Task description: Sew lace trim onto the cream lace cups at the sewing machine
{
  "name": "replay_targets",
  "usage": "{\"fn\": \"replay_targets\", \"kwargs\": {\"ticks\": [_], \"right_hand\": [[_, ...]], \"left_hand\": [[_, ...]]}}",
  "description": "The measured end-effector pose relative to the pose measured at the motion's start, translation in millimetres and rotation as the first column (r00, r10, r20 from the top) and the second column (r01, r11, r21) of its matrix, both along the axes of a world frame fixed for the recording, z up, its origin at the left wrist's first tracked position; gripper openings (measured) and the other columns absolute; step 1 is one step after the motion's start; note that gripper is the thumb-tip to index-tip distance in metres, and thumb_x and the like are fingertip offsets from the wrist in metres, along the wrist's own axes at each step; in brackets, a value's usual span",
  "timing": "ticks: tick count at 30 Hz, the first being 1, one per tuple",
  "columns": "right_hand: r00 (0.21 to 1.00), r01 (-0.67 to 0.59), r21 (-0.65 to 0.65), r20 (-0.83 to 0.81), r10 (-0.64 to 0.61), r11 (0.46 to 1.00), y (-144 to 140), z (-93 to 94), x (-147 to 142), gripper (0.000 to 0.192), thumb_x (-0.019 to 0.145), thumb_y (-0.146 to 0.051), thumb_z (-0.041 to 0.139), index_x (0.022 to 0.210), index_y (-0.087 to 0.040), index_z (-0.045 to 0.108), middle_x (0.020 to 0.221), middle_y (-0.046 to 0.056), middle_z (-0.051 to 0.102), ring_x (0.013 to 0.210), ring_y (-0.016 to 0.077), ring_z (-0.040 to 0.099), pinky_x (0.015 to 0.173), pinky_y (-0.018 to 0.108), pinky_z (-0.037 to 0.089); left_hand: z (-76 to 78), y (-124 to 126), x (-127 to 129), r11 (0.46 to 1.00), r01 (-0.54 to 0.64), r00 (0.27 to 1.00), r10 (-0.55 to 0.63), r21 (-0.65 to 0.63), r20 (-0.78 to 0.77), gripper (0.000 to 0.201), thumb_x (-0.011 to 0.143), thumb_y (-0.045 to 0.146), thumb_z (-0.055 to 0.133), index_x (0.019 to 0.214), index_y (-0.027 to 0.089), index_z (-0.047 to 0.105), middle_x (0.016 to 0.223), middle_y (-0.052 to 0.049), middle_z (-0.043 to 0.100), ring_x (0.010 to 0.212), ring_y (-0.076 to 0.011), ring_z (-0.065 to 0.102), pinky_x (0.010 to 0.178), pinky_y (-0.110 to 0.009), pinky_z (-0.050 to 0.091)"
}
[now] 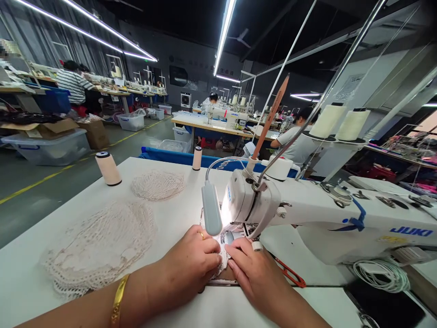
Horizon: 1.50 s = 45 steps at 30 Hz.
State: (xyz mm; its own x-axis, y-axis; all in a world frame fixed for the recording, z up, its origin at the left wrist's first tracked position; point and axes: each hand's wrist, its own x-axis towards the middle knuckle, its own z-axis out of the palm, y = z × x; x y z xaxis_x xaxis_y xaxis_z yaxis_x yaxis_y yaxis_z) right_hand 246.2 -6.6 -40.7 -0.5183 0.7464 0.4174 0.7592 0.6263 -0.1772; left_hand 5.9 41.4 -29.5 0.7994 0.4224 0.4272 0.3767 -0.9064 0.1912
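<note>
Both of my hands are close together at the needle area of a white sewing machine (252, 200). My left hand (194, 255) has its fingers curled closed on a piece of white lace (224, 258). From the other side, my right hand (251, 264) presses its fingertips onto the same lace, fingers bent together. The lamp (212, 208) lights the spot and hides part of the presser foot. Orange-handled thread snips (290, 272) lie beside my right hand. To the left, a larger stack of cream lace pieces (105, 246) and a smaller stack (157, 184) rest on the table.
Two peach thread cones (108, 168) (197, 158) stand near the table's far edge. A pencil (271, 118) sticks up from the machine head. White thread cones (327, 120) sit on a stand at right. A cable coil (381, 275) hangs at the right. Other people work at machines beyond.
</note>
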Motion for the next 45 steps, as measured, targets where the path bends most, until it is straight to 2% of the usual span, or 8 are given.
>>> {"fn": "replay_targets", "kwargs": {"ticks": [5,10,14,21,26,33,39,45], "right_hand": [[1.000,0.003,0.021,0.000,-0.003,1.000,0,0.3,0,0.025,0.105,-0.007,0.049,0.118,-0.022,0.065,0.103,0.006,0.070,0.070,0.0202,0.057,0.061,0.033,0.040],[0.998,-0.048,0.063,-0.032,0.050,0.997,-3,-0.6,2,0.033,0.102,-0.003,0.046,0.120,-0.022,0.066,0.104,0.007,0.070,0.087,0.0243,0.063,0.073,0.034,0.048],[0.997,-0.060,0.070,-0.049,0.064,0.996,-5,-2.3,3,0.035,0.101,-0.001,0.048,0.122,-0.021,0.067,0.104,0.008,0.071,0.088,0.0243,0.063,0.074,0.034,0.049],[0.999,-0.005,-0.016,-0.044,0.005,1.000,-4,-0.9,1,0.024,0.105,-0.006,0.047,0.102,-0.022,0.064,0.107,0.008,0.072,0.080,0.0216,0.064,0.067,0.033,0.048],[0.997,0.075,-0.089,0.021,-0.074,0.993,-1,-2.7,1,0.026,0.108,-0.013,0.048,0.119,-0.022,0.070,0.119,0.009,0.076,0.075,0.0222,0.067,0.064,0.035,0.053],[0.977,0.208,-0.149,0.089,-0.196,0.967,2,-7.3,-1,0.043,0.108,-0.022,0.054,0.149,-0.023,0.067,0.136,0.015,0.073,0.107,0.0332,0.075,0.086,0.047,0.066],[0.962,0.258,-0.167,0.133,-0.238,0.951,3,-9.7,2,0.048,0.110,-0.029,0.052,0.157,-0.027,0.063,0.146,0.015,0.070,0.120,0.0350,0.075,0.094,0.047,0.067],[0.970,0.235,-0.114,0.088,-0.225,0.965,9,-30.7,14,0.048,0.114,-0.037,0.050,0.161,-0.034,0.058,0.155,0.012,0.065,0.125,0.0310,0.074,0.091,0.041,0.067]], "left_hand": [[-1.1,3,0,0.999,-0.030,1.000,0.030,0.017,-0.005,0.016,0.090,0.007,0.071,0.084,0.020,0.065,0.102,-0.002,0.076,0.087,-0.0230,0.063,0.081,-0.041,0.040],[-1.5,-5,0,0.999,0.046,0.998,-0.047,0.016,0.046,0.019,0.088,0.002,0.066,0.085,0.020,0.062,0.095,0.000,0.075,0.089,-0.0221,0.063,0.084,-0.040,0.040],[-4.4,-4,-1,0.998,0.052,0.997,-0.053,0.023,0.058,0.020,0.086,0.001,0.065,0.085,0.021,0.063,0.090,0.002,0.074,0.082,-0.0199,0.060,0.084,-0.039,0.040],[-4.8,6,-1,0.998,0.046,0.999,-0.046,0.040,0.005,0.016,0.081,0.004,0.069,0.081,0.020,0.066,0.089,0.000,0.074,0.079,-0.0203,0.062,0.081,-0.039,0.041],[-3.4,11,1,0.994,-0.003,1.000,0.003,0.110,0.005,0.021,0.091,0.003,0.065,0.078,0.019,0.068,0.090,-0.002,0.076,0.078,-0.0202,0.064,0.079,-0.039,0.040],[4.8,17,6,0.986,-0.070,0.997,0.065,0.152,0.038,0.025,0.093,0.003,0.066,0.075,0.020,0.068,0.085,0.000,0.073,0.078,-0.0207,0.060,0.073,-0.038,0.036],[-1.9,23,8,0.982,-0.125,0.992,0.122,0.143,0.027,0.030,0.101,0.010,0.062,0.073,0.019,0.064,0.084,-0.001,0.071,0.080,-0.0214,0.060,0.075,-0.038,0.038],[-7.9,21,7,0.974,-0.204,0.977,0.209,0.095,-0.046,0.025,0.102,0.016,0.066,0.077,0.020,0.065,0.091,-0.003,0.072,0.086,-0.0228,0.063,0.078,-0.038,0.042]]}}
